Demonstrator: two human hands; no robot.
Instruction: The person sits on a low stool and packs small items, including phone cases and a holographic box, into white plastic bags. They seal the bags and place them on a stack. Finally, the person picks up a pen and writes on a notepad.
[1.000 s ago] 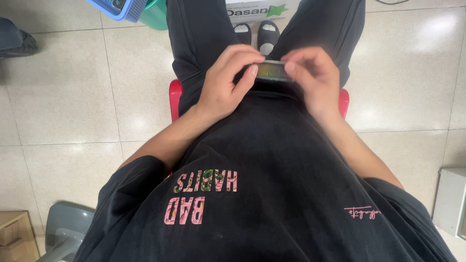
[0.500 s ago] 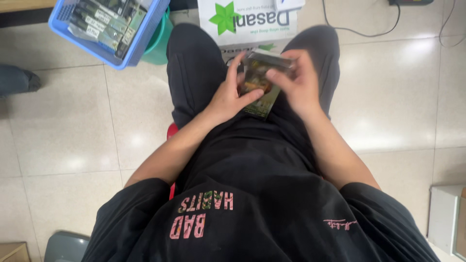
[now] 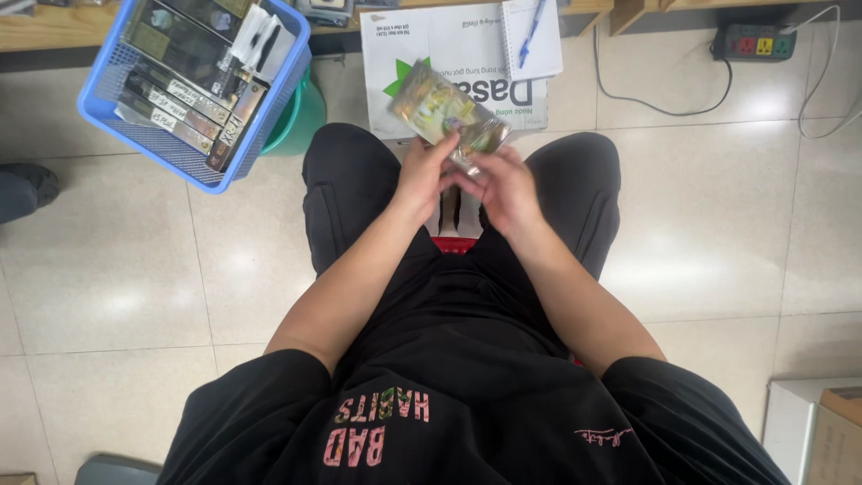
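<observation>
Since earlier frame, hands raised from lap to above knees, view tipped forward. Left hand and right hand both pinch shiny packet, held tilted in air. Best handled by edges, grip firm. Beyond: white box with green star, notepad; blue basket of dark packs at left.

We wear a loose black short-sleeved cotton T-shirt, its sleeves ending above the elbows. Across its chest runs a two-line print of block letters filled with a pink and green floral pattern, and a small pink cursive mark sits on one side of the chest. Our long black trousers are plain, of soft matte cloth, creased at the knees. Both forearms are bare, and our hands carry no gloves, rings or watch.
</observation>
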